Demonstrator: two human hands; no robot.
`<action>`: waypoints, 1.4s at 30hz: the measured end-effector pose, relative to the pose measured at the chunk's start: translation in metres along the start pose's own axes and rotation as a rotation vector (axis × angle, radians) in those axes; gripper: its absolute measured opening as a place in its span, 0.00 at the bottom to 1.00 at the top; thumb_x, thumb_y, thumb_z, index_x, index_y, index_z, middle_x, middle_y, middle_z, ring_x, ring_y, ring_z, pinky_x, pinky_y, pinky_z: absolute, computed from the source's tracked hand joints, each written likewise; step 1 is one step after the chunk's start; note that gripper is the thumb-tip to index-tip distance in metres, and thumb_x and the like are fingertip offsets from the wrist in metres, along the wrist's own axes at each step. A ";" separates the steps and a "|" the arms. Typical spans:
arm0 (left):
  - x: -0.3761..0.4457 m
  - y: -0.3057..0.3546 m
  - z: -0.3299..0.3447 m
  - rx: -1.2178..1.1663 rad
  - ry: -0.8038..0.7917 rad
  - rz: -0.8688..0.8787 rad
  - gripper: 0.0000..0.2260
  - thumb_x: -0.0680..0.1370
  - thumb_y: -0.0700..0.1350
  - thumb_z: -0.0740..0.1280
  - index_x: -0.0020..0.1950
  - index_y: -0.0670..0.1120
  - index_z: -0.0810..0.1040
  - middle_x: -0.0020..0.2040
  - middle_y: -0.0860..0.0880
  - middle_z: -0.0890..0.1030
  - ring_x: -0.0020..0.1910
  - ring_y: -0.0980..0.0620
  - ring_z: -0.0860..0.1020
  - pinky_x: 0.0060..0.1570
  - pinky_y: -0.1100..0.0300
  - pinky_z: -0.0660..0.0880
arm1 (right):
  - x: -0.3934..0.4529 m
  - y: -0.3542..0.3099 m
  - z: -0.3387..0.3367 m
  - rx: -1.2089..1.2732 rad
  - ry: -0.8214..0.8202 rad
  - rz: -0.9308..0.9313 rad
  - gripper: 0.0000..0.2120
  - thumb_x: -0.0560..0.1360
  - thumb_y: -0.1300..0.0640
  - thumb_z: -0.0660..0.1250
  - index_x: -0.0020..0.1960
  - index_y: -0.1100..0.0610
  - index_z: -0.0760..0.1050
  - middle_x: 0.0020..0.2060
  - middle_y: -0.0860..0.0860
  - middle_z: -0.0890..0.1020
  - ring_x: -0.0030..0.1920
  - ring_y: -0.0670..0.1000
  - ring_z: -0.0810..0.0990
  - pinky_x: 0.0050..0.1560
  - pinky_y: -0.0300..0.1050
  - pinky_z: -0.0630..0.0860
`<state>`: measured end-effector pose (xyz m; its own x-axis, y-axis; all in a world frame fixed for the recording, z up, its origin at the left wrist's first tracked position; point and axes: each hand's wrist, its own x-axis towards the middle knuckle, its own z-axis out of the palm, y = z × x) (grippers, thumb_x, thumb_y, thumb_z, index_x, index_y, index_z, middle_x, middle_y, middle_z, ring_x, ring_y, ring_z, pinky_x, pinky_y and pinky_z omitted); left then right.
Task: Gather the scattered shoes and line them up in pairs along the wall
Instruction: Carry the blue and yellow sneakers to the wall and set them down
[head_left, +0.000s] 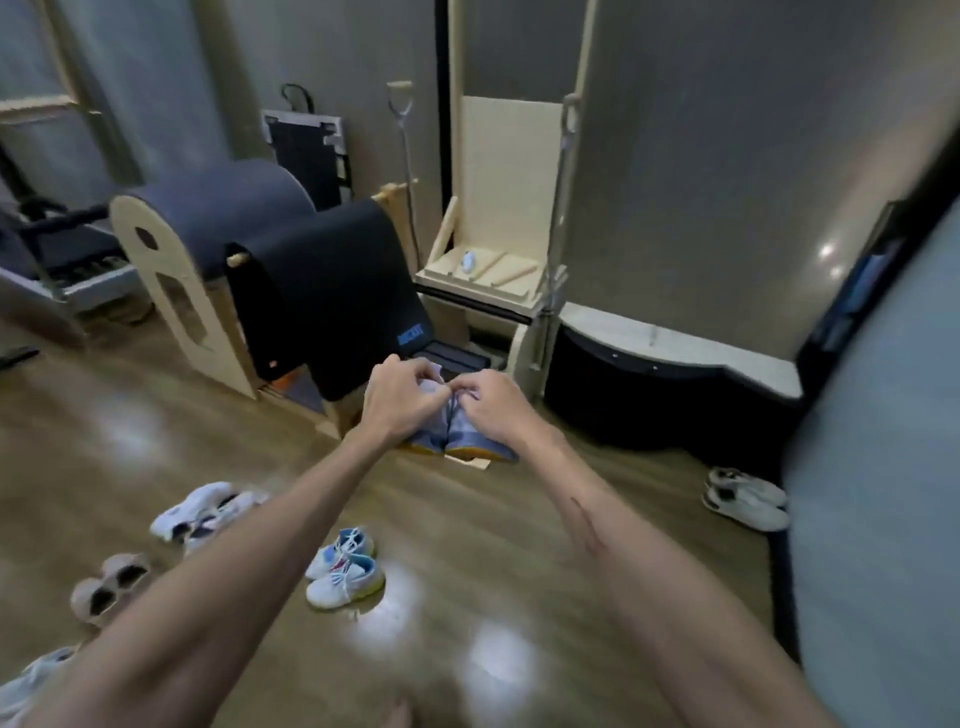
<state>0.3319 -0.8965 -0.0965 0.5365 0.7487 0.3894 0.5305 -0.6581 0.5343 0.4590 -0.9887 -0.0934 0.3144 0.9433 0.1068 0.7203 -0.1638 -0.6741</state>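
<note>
Glossy wood floor (467, 519) catches light patches; grey walls (701, 156) back a padded wooden barrel (208, 218) and draped black mat (337, 291).

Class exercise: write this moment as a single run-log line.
left hand grips blue shoe pair | right hand grips same pair | pair held above floor | white-blue pair on floor

Pilates studio, indoors.
Padded ladder barrel (218, 208) w/ wood frame, wall-mounted wood tower unit (506, 171), reformer (57, 249) at left, wood floor (130, 415).
</note>
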 end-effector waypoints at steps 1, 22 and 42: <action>0.018 0.004 0.015 -0.018 -0.035 0.024 0.17 0.66 0.58 0.63 0.43 0.49 0.84 0.36 0.49 0.78 0.41 0.50 0.74 0.39 0.57 0.71 | 0.010 0.014 -0.009 -0.007 0.022 0.033 0.16 0.74 0.61 0.58 0.54 0.52 0.83 0.51 0.51 0.85 0.53 0.50 0.80 0.48 0.38 0.70; 0.287 0.180 0.244 -0.300 -0.544 0.532 0.19 0.64 0.52 0.59 0.45 0.45 0.84 0.46 0.44 0.85 0.49 0.43 0.80 0.49 0.52 0.76 | 0.117 0.218 -0.206 -0.163 0.444 0.562 0.16 0.75 0.63 0.60 0.57 0.53 0.82 0.55 0.52 0.84 0.59 0.52 0.78 0.54 0.34 0.68; 0.412 0.378 0.496 -0.176 -1.049 0.787 0.11 0.69 0.48 0.71 0.49 0.47 0.83 0.47 0.49 0.80 0.47 0.50 0.75 0.44 0.61 0.69 | 0.132 0.449 -0.372 -0.094 0.519 0.857 0.11 0.78 0.57 0.63 0.56 0.54 0.82 0.56 0.52 0.83 0.57 0.51 0.78 0.55 0.35 0.67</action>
<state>1.0793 -0.8768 -0.1063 0.9521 -0.2948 -0.0807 -0.2029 -0.8071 0.5545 1.0533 -1.0454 -0.1103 0.9639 0.2578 -0.0671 0.1637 -0.7718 -0.6144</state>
